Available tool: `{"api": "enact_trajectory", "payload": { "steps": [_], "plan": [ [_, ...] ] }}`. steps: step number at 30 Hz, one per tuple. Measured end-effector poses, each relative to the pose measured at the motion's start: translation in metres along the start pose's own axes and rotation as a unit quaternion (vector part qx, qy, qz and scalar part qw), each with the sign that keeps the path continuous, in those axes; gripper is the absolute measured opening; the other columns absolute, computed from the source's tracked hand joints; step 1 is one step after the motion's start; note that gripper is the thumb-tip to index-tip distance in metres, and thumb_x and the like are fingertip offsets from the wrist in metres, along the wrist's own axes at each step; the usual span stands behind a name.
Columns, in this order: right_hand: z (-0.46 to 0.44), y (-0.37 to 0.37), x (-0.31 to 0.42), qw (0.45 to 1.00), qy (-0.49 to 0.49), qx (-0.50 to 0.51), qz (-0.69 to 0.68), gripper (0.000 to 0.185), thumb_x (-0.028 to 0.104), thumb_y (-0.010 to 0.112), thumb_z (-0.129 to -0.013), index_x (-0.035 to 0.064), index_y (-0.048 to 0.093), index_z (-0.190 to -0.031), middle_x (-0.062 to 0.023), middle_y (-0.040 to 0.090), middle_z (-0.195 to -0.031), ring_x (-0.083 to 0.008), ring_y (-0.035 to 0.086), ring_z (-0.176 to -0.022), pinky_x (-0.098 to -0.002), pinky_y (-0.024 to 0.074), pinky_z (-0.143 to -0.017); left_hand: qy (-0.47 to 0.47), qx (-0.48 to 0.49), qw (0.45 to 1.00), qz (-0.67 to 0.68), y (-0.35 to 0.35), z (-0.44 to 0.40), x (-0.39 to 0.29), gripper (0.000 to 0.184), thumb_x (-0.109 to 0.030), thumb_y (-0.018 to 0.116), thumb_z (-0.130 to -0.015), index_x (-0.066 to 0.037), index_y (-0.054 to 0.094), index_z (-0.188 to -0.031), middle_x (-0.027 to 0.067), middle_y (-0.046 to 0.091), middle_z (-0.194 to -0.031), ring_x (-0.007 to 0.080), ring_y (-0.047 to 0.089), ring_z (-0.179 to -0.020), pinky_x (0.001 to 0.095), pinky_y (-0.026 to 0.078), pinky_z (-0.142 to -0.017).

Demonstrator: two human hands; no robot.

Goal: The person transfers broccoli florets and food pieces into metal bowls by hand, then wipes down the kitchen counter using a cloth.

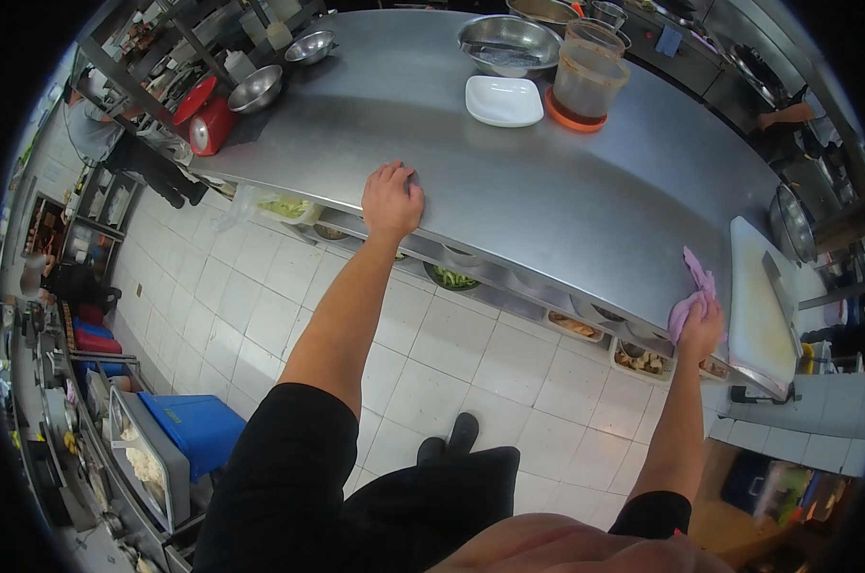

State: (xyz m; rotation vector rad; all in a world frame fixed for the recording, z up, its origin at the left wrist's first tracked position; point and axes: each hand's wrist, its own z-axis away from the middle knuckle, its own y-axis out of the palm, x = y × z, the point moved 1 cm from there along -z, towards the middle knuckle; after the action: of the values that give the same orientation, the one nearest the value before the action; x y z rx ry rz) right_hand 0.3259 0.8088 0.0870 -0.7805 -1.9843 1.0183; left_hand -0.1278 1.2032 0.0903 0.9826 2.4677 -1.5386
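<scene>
My left hand (392, 199) rests on the front edge of the steel table (394, 115). Its fingers are bent loosely over the tabletop, the thumb stands a little apart, and no object shows in it. At the table's right front corner, my right hand (702, 329) is closed on a crumpled pink cloth (695, 291), which lies against the steel. Just right of that hand is a white cutting board (752, 277) with a knife (781, 291) on it.
A white dish (504, 100), a steel bowl (509, 46) and a clear plastic container (588, 81) stand at the table's back. A red scale (208, 119) is at its left end. Food tubs sit on the shelf below. A blue bin (194, 430) stands on the left; a person (117, 138) is beyond.
</scene>
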Motion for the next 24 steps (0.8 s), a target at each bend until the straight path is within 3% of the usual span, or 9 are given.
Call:
{"api": "enact_trajectory", "payload": {
  "steps": [9,12,19,24],
  "plan": [
    [-0.001,0.0,-0.001,1.0,-0.018,-0.006,-0.001,0.04,0.032,0.056,-0.092,0.0118,0.069,-0.124,-0.0135,0.061,-0.133,-0.0348,0.055,-0.124,-0.0442,0.0421,-0.104,0.013,-0.003,1.0,0.004,0.001,-0.001,0.002,0.03,-0.021,0.059,-0.083,-0.011,0.07,-0.109,0.0104,0.063,-0.13,0.0316,0.053,-0.126,0.043,0.04,-0.11],
    [-0.002,0.004,-0.004,1.0,-0.007,-0.017,-0.008,0.039,0.032,0.059,-0.087,0.0165,0.071,-0.12,-0.0107,0.062,-0.131,-0.0321,0.056,-0.123,-0.0434,0.0434,-0.103,0.009,-0.005,1.0,0.005,0.001,-0.001,0.0,0.03,-0.021,0.059,-0.083,-0.01,0.07,-0.109,0.0106,0.063,-0.129,0.0316,0.053,-0.126,0.0429,0.04,-0.11],
    [-0.007,0.019,-0.025,0.999,-0.025,-0.022,-0.025,0.037,0.03,0.062,-0.088,0.0118,0.071,-0.119,-0.0161,0.062,-0.132,-0.036,0.056,-0.123,-0.0441,0.0423,-0.105,0.038,-0.009,0.999,0.003,0.017,0.001,0.016,0.032,-0.019,0.061,-0.083,-0.009,0.069,-0.112,0.0127,0.061,-0.133,0.0329,0.053,-0.126,0.044,0.041,-0.109],
    [0.0,0.001,-0.003,0.999,-0.024,-0.039,-0.02,0.035,0.029,0.061,-0.088,0.0147,0.072,-0.118,-0.0148,0.062,-0.131,-0.036,0.056,-0.121,-0.0441,0.0437,-0.103,0.033,0.003,0.999,-0.01,0.016,0.0,0.009,0.033,-0.02,0.057,-0.086,-0.009,0.069,-0.114,0.0111,0.062,-0.132,0.033,0.054,-0.125,0.0441,0.043,-0.107]
  ]
}}
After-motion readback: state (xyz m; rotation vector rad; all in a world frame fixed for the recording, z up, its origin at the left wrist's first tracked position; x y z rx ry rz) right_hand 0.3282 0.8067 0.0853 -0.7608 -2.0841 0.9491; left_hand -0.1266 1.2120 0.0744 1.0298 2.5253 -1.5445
